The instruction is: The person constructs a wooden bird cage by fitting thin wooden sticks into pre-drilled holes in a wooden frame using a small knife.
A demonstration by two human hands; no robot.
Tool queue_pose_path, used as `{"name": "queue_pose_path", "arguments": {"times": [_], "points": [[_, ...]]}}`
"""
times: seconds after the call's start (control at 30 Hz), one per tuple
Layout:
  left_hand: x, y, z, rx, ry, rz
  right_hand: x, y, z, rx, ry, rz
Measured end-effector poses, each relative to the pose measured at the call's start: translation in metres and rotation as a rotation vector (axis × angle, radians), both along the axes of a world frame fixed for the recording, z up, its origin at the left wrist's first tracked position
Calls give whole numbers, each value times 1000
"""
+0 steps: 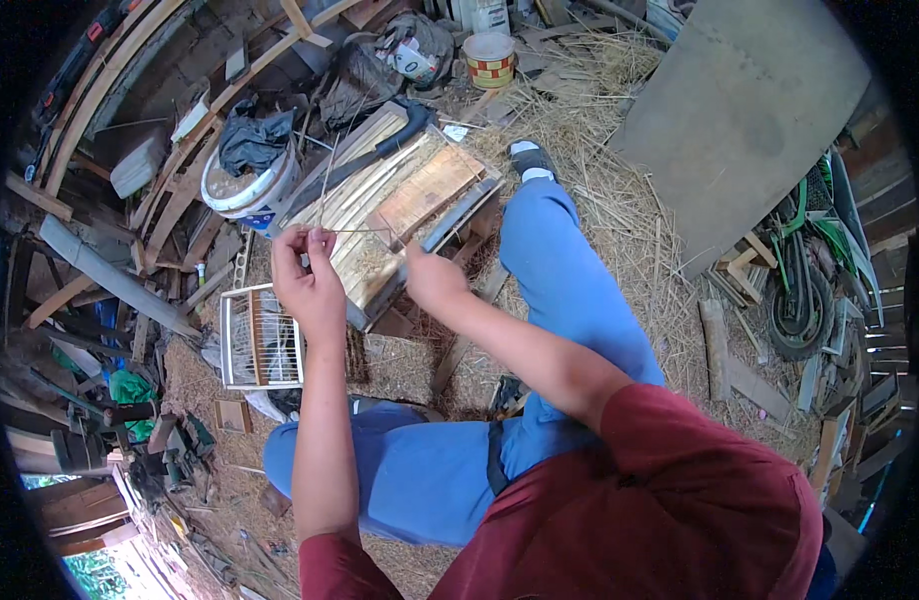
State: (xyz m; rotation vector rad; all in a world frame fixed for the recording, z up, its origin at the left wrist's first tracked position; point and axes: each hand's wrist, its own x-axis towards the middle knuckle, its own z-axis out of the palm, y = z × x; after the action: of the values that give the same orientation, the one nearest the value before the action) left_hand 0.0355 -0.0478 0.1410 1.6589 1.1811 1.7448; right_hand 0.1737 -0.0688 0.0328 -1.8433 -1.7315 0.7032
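My left hand point(310, 285) is raised over the near left side of a low wooden bench point(365, 255), thumb and fingers pinched on a thin stick point(355, 231). The stick runs right toward my right hand point(438, 285), which is closed by the bench's front edge. A thin, dark-looking piece shows at its fingertips; what it is, I cannot make out. Beyond my hands a flat wooden block point(430, 195) lies on the bench. Behind it rests a long dark blade with a black handle point(408, 128). Left of the bench stands a small white-framed cage point(230, 340) with thin bars.
A white bucket point(270, 195) topped with a black plastic bag point(257, 140) stands left of the bench. Farther off is a yellow-and-red bucket point(490, 62). A large flat panel point(745, 120) leans at the right, near a green two-wheeler point(805, 270). Straw point(620, 190) covers the floor.
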Motion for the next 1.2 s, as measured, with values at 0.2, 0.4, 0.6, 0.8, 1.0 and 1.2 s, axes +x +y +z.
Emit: {"name": "queue_pose_path", "arguments": {"times": [0.2, 0.4, 0.6, 0.8, 1.0, 1.2], "points": [[-7, 0, -6, 46, 148, 31, -10, -10, 27, 41, 75, 105], [-15, 3, -5, -4, 55, 31, -6, -13, 25, -12, 52, 110], [-13, 6, 0, -22, -9, -21, 23, 3, 2, -123, -57, 76], [-44, 2, 23, 0, -105, 64, 54, 35, 32, -54, -23, -97], [-49, 10, 21, 36, -188, 91, 42, 27, -5, -90, -171, 32], [-53, 15, 12, -11, -274, 82, -11, -36, 5, -92, -81, 285]]}}
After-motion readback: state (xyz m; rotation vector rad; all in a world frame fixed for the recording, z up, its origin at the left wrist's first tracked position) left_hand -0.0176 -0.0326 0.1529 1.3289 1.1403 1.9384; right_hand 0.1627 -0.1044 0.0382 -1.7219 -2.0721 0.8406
